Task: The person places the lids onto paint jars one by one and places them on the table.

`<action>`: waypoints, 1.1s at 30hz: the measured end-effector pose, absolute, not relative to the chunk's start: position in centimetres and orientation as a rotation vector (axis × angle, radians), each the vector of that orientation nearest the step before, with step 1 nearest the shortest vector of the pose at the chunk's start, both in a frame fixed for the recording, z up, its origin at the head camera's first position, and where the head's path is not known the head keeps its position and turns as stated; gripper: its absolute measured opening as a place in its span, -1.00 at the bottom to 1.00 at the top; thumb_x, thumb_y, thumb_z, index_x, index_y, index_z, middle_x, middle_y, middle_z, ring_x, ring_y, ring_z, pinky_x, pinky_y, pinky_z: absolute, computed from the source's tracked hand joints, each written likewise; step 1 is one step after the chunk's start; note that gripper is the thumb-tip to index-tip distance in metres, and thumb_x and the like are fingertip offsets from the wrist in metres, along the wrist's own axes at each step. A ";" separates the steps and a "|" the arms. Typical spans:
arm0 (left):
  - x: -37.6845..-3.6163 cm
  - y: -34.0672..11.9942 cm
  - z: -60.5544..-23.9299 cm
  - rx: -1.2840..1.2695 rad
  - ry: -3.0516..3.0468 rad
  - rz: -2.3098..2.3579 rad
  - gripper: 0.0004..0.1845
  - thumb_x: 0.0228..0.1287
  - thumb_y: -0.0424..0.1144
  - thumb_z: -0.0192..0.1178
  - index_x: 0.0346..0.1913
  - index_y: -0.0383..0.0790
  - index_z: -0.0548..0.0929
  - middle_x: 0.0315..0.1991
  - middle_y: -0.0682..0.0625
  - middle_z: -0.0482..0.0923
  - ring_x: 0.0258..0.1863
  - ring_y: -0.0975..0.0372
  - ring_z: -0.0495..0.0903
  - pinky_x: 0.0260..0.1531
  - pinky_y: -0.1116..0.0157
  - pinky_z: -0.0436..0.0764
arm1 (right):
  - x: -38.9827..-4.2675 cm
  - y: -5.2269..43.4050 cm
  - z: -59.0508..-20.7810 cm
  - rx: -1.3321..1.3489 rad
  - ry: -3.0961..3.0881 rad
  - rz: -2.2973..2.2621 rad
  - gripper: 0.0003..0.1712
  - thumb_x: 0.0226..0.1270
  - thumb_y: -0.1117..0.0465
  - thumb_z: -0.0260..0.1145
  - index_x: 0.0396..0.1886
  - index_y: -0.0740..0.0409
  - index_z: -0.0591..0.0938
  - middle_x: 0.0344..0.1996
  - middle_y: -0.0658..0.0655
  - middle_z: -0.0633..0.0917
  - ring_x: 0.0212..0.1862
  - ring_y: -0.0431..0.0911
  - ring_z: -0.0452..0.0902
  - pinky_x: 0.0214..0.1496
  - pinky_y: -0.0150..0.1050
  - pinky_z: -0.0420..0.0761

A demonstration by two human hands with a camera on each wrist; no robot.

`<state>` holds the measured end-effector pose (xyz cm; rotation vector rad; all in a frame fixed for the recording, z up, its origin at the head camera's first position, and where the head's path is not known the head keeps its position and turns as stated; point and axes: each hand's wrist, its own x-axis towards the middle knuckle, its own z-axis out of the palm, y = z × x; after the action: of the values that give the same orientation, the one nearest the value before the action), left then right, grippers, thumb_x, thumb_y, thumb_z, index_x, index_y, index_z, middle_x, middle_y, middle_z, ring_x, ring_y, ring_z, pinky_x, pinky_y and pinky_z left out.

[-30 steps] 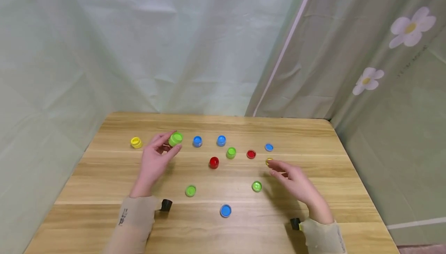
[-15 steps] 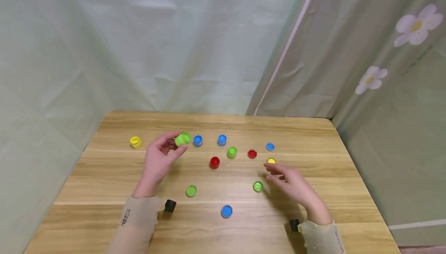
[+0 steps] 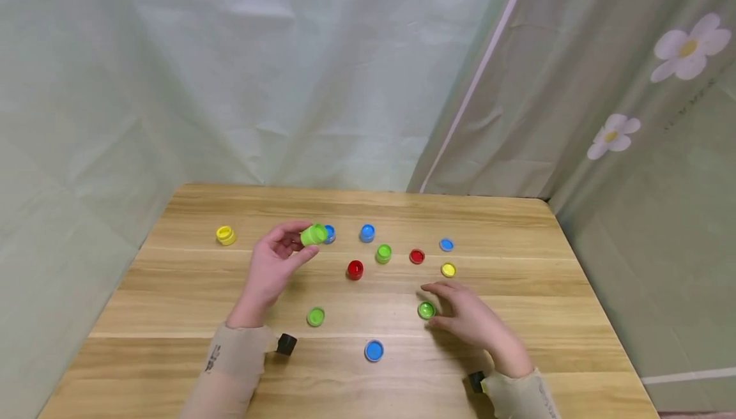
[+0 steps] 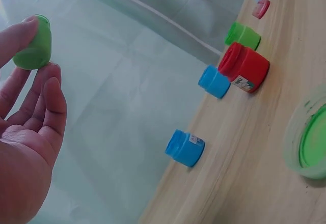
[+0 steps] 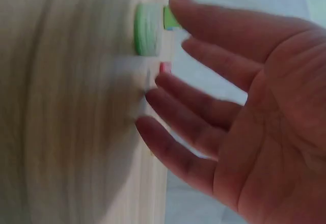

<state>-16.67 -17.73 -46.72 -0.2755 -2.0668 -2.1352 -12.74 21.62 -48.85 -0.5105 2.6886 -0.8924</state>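
Observation:
My left hand (image 3: pixel 271 273) pinches a small green paint jar (image 3: pixel 313 235) between thumb and fingers, holding it tilted in the air. In the left wrist view the raised green jar (image 4: pixel 36 45) shows against the curtain. My right hand (image 3: pixel 467 314) hovers above the table with nothing in it, fingers loosely bent. Its thumb and fingertips are beside a green lid (image 3: pixel 426 310). The right wrist view shows this lid (image 5: pixel 147 29) lying apart from the fingers. A red jar (image 3: pixel 355 270) and another green jar (image 3: pixel 383 253) stand open between the hands.
Two blue jars, one (image 3: pixel 367 234) fully visible and one (image 3: pixel 330 234) partly behind the held jar, stand toward the back. A yellow jar (image 3: pixel 226 235) is at far left. Around lie a red lid (image 3: pixel 416 257), yellow lid (image 3: pixel 448 270), blue lids (image 3: pixel 374 350) and a second green lid (image 3: pixel 315 317).
My left hand has carried the green jar to the right, in front of a blue jar. My right hand has moved left and toward me, from near the yellow lid to the green lid.

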 end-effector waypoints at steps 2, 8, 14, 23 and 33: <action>-16.6 -17.6 -46.8 -0.292 -2.071 -2.143 -0.54 0.32 -0.50 0.47 0.25 -0.40 0.63 0.04 0.00 0.67 -0.10 0.16 0.59 -0.10 0.42 0.67 | -12.6 21.3 -48.9 -0.489 2.717 -0.877 -0.29 0.29 0.21 0.63 0.43 0.06 0.63 0.39 0.15 0.60 0.45 0.21 0.45 0.49 0.26 0.39; -16.4 -17.3 -46.9 -0.305 -2.101 -2.131 -0.56 0.33 -0.48 0.47 0.24 -0.37 0.65 0.03 0.01 0.68 -0.09 0.14 0.59 -0.09 0.40 0.66 | -12.5 20.7 -49.1 -0.476 2.769 -0.808 -0.33 0.25 0.25 0.65 0.36 0.03 0.68 0.25 0.12 0.64 0.27 0.11 0.57 0.35 0.18 0.55; -16.4 -17.2 -46.8 -0.301 -2.140 -2.107 -0.56 0.34 -0.42 0.49 0.23 -0.34 0.66 0.05 0.00 0.69 -0.09 0.13 0.58 -0.06 0.34 0.64 | -12.5 20.4 -49.2 -0.521 2.798 -0.744 -0.35 0.21 0.25 0.68 0.32 0.00 0.71 0.13 0.05 0.65 0.02 -0.08 0.57 0.11 0.01 0.66; -16.4 -16.9 -46.9 -0.337 -2.079 -2.201 -0.59 0.35 -0.47 0.46 0.22 -0.34 0.66 0.04 -0.01 0.69 -0.08 0.14 0.59 -0.05 0.39 0.67 | -12.5 20.0 -49.8 -0.610 2.835 -0.697 -0.62 0.27 0.29 0.64 0.06 -0.01 0.78 -0.05 0.00 0.66 -0.01 -0.09 0.61 0.08 0.00 0.68; -16.0 -16.1 -47.0 -0.361 -2.089 -2.239 -0.58 0.37 -0.45 0.45 0.25 -0.34 0.66 0.02 0.03 0.77 -0.06 0.16 0.66 -0.05 0.35 0.70 | -13.3 19.8 -47.4 -0.491 2.820 -0.950 -0.66 0.41 0.19 0.53 0.11 0.05 0.67 -0.16 -0.10 0.67 -0.07 -0.14 0.59 -0.01 -0.09 0.68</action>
<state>-16.01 -16.12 -47.01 -0.3606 -2.0888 -2.2394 -13.29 19.84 -47.40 -0.4907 2.8204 -0.9498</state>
